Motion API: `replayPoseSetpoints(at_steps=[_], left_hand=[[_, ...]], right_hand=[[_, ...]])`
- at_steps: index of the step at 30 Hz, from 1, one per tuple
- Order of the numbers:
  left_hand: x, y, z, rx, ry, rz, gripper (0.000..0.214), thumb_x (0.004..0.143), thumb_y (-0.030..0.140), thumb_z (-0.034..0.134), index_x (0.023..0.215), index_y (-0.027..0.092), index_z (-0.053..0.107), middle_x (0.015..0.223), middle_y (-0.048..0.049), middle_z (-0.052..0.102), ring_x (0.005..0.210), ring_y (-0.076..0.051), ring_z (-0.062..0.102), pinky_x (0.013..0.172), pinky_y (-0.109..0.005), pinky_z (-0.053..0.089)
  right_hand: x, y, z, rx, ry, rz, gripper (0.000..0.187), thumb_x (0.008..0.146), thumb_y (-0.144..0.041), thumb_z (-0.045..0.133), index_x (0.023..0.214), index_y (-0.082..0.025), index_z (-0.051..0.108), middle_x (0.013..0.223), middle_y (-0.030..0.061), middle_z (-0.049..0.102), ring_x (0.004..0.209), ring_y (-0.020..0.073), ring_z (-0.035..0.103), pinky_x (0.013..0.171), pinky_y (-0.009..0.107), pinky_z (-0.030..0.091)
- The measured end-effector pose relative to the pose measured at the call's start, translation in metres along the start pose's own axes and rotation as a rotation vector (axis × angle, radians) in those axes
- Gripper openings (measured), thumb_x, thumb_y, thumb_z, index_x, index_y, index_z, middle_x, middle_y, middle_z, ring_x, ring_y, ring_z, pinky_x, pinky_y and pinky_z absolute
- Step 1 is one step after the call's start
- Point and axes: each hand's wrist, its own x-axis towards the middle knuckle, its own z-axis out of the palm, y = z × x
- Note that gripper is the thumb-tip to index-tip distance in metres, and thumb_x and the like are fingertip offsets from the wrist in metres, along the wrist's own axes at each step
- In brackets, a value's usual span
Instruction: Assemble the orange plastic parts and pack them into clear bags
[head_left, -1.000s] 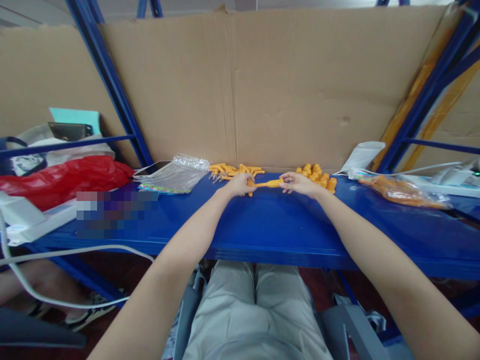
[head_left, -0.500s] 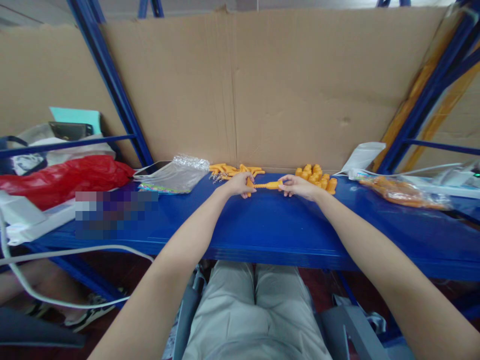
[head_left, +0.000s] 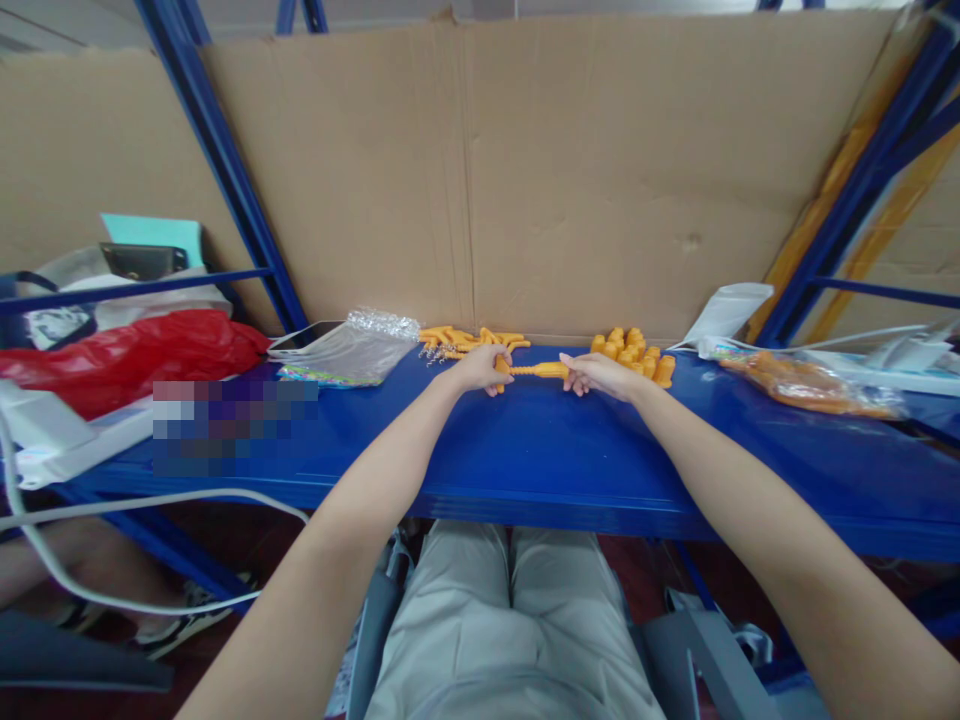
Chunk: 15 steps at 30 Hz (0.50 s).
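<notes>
My left hand (head_left: 484,369) pinches one end of an orange plastic piece (head_left: 551,370), held level just above the blue table. A thin, ridged spiral shaft runs right from those fingers into a thicker, sleeve-like body. The body's right end is in the closed fingers of my right hand (head_left: 596,374). Behind my left hand lies a pile of orange stick-like parts (head_left: 450,340) with small silvery metal bits. Beside and behind my right hand stand several orange bottle-shaped sleeves (head_left: 630,352). My fingers hide both ends of the held piece.
Clear plastic bags (head_left: 360,350) and a phone (head_left: 307,338) lie left on the blue table (head_left: 525,450). A bag of orange parts (head_left: 814,385) is at right. A cardboard sheet (head_left: 525,180) walls the back. At far left are a red bag (head_left: 135,355) and a white cable (head_left: 187,497).
My right hand has shifted slightly to the right along the orange piece, and its fingers have changed position. The left hand keeps its pinch almost unmoved.
</notes>
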Motion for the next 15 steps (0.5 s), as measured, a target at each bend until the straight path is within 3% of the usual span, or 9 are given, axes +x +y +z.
replayPoseSetpoints(at_steps=[6, 12, 15], left_hand=[[0.001, -0.0017, -0.0006, -0.005, -0.009, 0.012, 0.028, 0.075, 0.012, 0.073, 0.096, 0.012, 0.054, 0.054, 0.0032, 0.061, 0.041, -0.011, 0.06, 0.044, -0.018, 0.049], [0.001, -0.001, 0.0001, -0.016, -0.004, 0.015, 0.026, 0.075, 0.009, 0.071, 0.093, 0.013, 0.053, 0.051, 0.005, 0.058, 0.039, -0.01, 0.059, 0.041, -0.016, 0.047], [0.0014, -0.0012, 0.0006, -0.025, -0.007, 0.021, 0.026, 0.075, 0.009, 0.072, 0.092, 0.013, 0.052, 0.05, 0.0051, 0.058, 0.039, -0.01, 0.059, 0.04, -0.016, 0.045]], right_hand=[[0.0028, 0.0014, 0.0021, -0.06, 0.032, -0.003, 0.059, 0.086, -0.068, 0.046, 0.065, -0.015, 0.061, 0.062, 0.0112, 0.066, 0.047, 0.0115, 0.053, 0.044, 0.024, 0.036], [-0.0024, 0.0049, -0.0051, 0.112, -0.108, -0.03, 0.029, 0.088, -0.04, 0.063, 0.106, -0.019, 0.057, 0.078, 0.0045, 0.073, 0.055, 0.0117, 0.061, 0.048, 0.022, 0.042], [-0.004, 0.0036, -0.0054, 0.107, -0.12, -0.018, 0.022, 0.087, -0.035, 0.065, 0.099, -0.018, 0.058, 0.072, 0.0034, 0.072, 0.051, 0.0101, 0.059, 0.047, 0.02, 0.04]])
